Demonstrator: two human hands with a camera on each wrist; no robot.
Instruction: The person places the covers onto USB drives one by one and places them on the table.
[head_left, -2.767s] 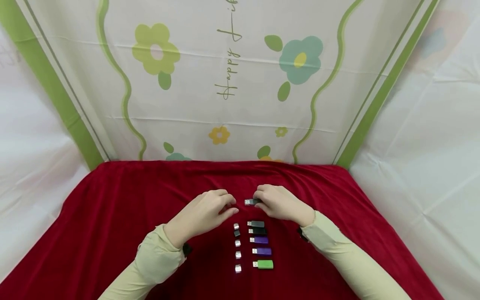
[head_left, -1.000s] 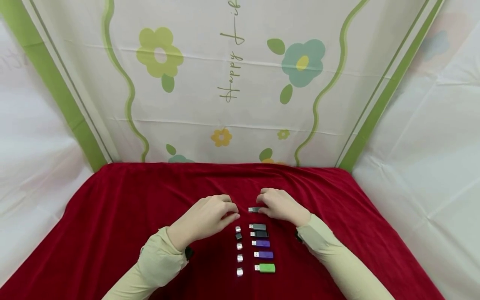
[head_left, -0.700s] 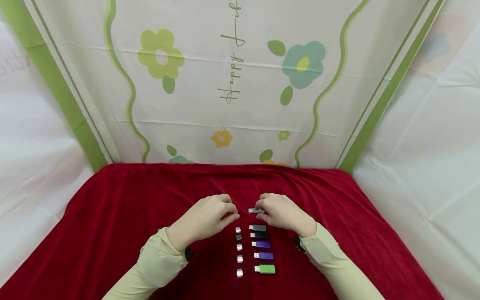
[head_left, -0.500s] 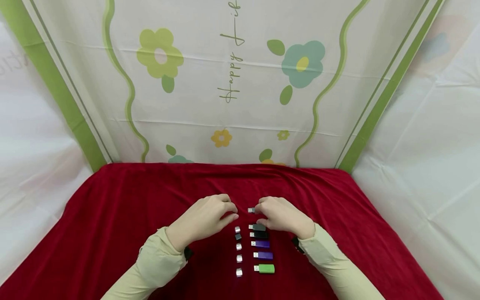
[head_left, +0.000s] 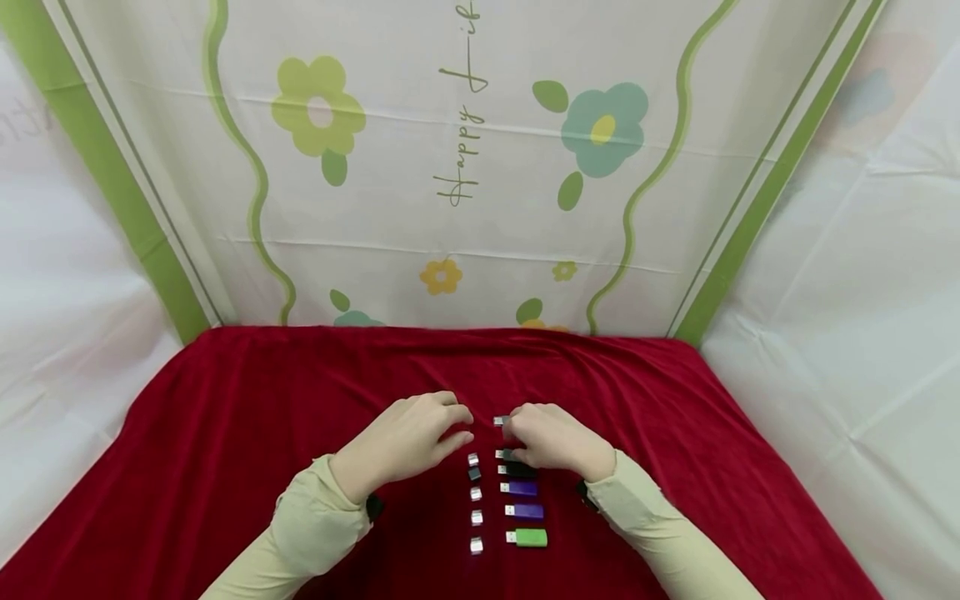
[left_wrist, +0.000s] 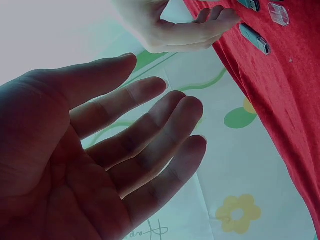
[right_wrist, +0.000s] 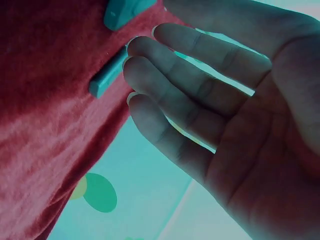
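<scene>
My left hand hovers left of the sticks, its fingers loosely bent around nothing; the left wrist view shows its palm bare. With relaxed fingers, my right hand covers parts of the grey stick farthest away and the dark grey stick nearer me. No object is in its palm in the right wrist view; whether its thumb touches a stick is unclear. Closer to me lie a black stick, two purple sticks and a green stick.
Left of the sticks runs a column of small clear caps with one black cap among them. Everything lies on a red cloth. A printed white curtain stands behind the far edge.
The farthest grey stick, held in my right hand at first, now lies on the cloth. My right hand has shifted slightly nearer me, toward the dark grey stick. My left hand has barely moved lately.
</scene>
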